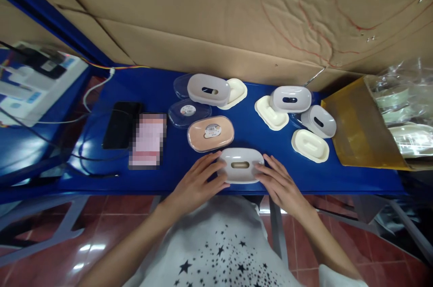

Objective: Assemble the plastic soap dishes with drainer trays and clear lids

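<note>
A white oval box (240,178) with a slot in its top sits near the table's front edge, between my two hands. My left hand (203,178) grips its left end, fingertips on the rim and side. At the opposite end, the fingers of my right hand (279,183) press against the right side. Just behind lies a peach oval box (198,136) under a clear cover with a round label. A loose clear lid (172,116) with a similar label rests beyond that. Farther back, another white slotted box (194,86) overlaps a cream oval insert (239,91).
On the right are two more white slotted boxes (297,95) (326,120) and cream inserts (270,118) (310,145). A cardboard carton (355,129) with plastic-wrapped pieces stands at the right end. Leftward lie a black phone (118,127), a blurred-out screen (147,143), cables and a power strip (50,84).
</note>
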### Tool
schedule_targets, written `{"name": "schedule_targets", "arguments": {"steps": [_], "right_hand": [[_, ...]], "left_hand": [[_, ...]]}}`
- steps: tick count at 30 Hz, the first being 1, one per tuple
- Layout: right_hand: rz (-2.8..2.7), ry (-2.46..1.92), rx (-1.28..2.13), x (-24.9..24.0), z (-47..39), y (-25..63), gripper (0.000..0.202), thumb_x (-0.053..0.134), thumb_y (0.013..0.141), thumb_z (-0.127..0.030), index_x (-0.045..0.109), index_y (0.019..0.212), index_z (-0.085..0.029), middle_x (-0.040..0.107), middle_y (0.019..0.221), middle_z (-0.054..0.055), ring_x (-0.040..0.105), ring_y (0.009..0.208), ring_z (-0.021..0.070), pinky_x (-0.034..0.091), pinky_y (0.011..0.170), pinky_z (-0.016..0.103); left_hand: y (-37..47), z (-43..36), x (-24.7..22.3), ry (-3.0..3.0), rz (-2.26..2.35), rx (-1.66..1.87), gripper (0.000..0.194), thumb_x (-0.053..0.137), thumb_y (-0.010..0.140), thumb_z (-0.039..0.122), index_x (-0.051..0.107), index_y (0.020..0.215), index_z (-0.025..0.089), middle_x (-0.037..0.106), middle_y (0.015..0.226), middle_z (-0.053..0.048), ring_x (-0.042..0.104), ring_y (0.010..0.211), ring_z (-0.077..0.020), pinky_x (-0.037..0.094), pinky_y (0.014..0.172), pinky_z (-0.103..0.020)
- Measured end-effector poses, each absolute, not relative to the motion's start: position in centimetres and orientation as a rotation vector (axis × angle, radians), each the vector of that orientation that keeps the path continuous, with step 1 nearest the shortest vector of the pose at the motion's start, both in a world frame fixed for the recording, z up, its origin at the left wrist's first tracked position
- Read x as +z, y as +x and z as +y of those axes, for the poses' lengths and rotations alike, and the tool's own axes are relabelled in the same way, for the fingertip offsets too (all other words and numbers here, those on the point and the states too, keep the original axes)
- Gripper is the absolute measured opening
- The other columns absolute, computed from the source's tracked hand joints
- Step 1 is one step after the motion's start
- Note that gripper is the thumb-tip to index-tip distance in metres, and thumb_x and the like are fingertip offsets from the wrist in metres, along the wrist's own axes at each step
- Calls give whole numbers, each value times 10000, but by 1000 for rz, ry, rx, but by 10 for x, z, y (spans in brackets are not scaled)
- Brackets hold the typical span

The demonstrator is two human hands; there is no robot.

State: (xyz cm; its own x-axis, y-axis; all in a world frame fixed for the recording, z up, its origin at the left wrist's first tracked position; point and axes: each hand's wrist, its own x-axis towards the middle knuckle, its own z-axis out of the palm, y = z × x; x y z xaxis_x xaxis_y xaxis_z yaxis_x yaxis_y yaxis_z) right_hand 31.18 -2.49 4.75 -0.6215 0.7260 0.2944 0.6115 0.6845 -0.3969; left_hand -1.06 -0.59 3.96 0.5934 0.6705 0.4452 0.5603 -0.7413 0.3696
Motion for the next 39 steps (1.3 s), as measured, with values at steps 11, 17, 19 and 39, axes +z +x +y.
{"name": "schedule_targets", "arguments": {"steps": [11, 17, 19, 39], "right_hand": [[-2554, -1093, 74, 31, -34, 301, 230, 696, 1033, -200, 742, 1258, -210, 750, 1401, 83, 505, 1554, 331, 514, 1230, 578], [-2505, -1214, 141, 49, 6, 323, 428, 600, 1092, -353, 595, 1512, -274, 591, 1622, 91, 487, 1570, 310, 441, 1264, 591], [-2350, -1421, 6, 55, 39, 334, 496, 561, 1103, -371, 521, 1588, -282, 498, 1696, 110, 428, 1606, 339, 409, 1266, 617], [-2388, -1492, -242, 50, 99, 330, 334, 533, 1105, -264, 704, 1392, -285, 799, 1312, 73, 635, 1416, 315, 209, 1301, 640]], "left_hand": [[-3, -16, 29, 2751, 1069, 769, 74, 701, 1038, 218, 685, 1110, 222, 750, 1203, -61, 649, 1346, -274, 514, 1220, -520], [-5, -15, 31, 2766, 1086, 764, 155, 699, 1051, 295, 682, 1184, 218, 718, 1317, -100, 639, 1359, -287, 508, 1206, -527], [-5, -17, 34, 2756, 1084, 816, 267, 718, 1041, 351, 668, 1275, 234, 683, 1399, -121, 626, 1380, -304, 491, 1212, -553], [3, -15, 36, 2661, 1060, 881, 425, 728, 1020, 328, 607, 1424, 271, 622, 1476, -147, 594, 1407, -316, 442, 1225, -595]]}}
